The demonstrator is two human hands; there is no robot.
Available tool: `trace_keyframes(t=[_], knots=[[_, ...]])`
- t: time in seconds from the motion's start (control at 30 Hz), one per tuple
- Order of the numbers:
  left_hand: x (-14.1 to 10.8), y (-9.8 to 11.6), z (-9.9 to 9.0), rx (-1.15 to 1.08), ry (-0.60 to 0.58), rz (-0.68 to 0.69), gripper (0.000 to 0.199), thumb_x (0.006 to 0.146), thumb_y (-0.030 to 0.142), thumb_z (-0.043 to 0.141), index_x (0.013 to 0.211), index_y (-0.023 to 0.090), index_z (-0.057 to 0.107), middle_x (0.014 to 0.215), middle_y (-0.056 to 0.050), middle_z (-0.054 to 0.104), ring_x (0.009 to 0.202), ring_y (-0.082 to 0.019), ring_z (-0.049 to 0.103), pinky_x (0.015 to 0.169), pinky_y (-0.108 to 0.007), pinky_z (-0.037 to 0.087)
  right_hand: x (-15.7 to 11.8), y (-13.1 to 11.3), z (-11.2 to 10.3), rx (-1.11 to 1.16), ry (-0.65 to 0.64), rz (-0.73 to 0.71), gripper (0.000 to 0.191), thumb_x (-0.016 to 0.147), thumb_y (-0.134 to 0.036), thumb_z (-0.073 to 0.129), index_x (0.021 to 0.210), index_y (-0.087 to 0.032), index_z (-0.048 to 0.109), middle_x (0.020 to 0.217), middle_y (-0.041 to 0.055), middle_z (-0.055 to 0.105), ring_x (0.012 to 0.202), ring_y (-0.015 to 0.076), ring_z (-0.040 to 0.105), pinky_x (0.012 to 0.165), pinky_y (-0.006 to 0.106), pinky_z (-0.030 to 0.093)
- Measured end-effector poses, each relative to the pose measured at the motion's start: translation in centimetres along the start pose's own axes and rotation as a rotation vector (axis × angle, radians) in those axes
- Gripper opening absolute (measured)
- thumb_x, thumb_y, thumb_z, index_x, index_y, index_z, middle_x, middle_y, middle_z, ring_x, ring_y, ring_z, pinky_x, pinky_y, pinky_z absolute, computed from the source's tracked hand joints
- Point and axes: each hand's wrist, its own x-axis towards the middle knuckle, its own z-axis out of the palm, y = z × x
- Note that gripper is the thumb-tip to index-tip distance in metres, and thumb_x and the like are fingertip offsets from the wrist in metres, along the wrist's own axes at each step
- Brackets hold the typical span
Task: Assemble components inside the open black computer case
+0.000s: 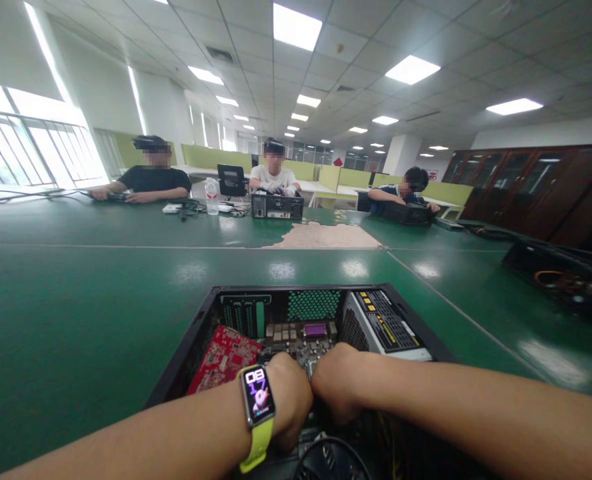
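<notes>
Both hands reach down inside an open black computer case (201, 320) on the green table. My left hand (291, 393), with a smartwatch (259, 397) on a yellow-green strap at its wrist, is closed over the motherboard (289, 345). Beside it, knuckles almost touching, my right hand (337, 381) is closed too. The fingertips of both point down out of sight, so what they grip is hidden. A red circuit board (231, 357) lies tilted left of my left hand. The power supply (386, 323) fills the far right corner. Near me is a round black fan (331, 460).
Across the green table (76, 293), three people sit at work, two with computer cases (277, 205). A plastic bottle (211, 197) and cables stand at the far left. Another opened case with wires (561, 277) lies at the right. A bare patch (326, 235) marks the table's covering.
</notes>
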Motion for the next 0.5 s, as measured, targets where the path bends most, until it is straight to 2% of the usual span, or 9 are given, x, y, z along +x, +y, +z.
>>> trace_keyframes(t=[0.13,0.23,0.37,0.43,0.5], knots=[[0.5,-0.2,0.7,-0.016,0.012,-0.015,0.023,0.041,0.028,0.077,0.063,0.023,0.07,0.073,-0.011,0.072,0.069,-0.03,0.066,0.069,-0.04,0.051,0.1,0.1,0.0,-0.005,-0.001,0.004,0.046,0.066,-0.033,0.068,0.108,-0.012,0.065,0.098,0.0155,0.068,0.09,0.0313,0.065,0.072,0.044,0.055],[0.9,0.0,0.7,-0.021,0.014,-0.021,0.025,0.044,0.031,0.077,0.067,0.024,0.071,0.074,-0.01,0.072,0.072,-0.029,0.066,0.07,-0.039,0.051,0.3,0.1,0.2,-0.003,0.007,0.01,0.051,0.062,-0.03,0.071,0.109,-0.013,0.064,0.099,0.0151,0.068,0.091,0.0311,0.065,0.074,0.043,0.055],[-0.5,0.2,-1.4,0.029,-0.055,-0.041,0.027,0.054,0.034,0.073,0.078,0.022,0.073,0.078,-0.012,0.072,0.075,-0.029,0.066,0.07,-0.037,0.051,0.2,0.2,-0.2,0.001,0.004,0.028,0.055,0.057,-0.029,0.075,0.109,-0.014,0.064,0.102,0.0132,0.068,0.092,0.0301,0.064,0.076,0.041,0.054],[-2.9,-0.7,-2.7,-0.041,0.029,-0.035,0.029,0.059,0.039,0.07,0.08,0.019,0.073,0.078,-0.012,0.072,0.074,-0.028,0.066,0.067,-0.035,0.05,-0.1,0.3,-0.5,0.011,-0.014,0.051,0.056,0.057,-0.031,0.075,0.11,-0.014,0.063,0.104,0.013,0.067,0.095,0.0302,0.064,0.077,0.041,0.054],[-5.9,-2.8,-3.2,-0.193,0.216,0.007,0.038,0.061,0.048,0.067,0.085,0.02,0.072,0.081,-0.009,0.072,0.074,-0.024,0.065,0.067,-0.031,0.048,-0.4,0.5,-0.6,0.041,-0.003,0.064,0.06,0.057,-0.034,0.075,0.113,-0.016,0.06,0.107,0.0124,0.066,0.095,0.0305,0.063,0.076,0.041,0.054]])
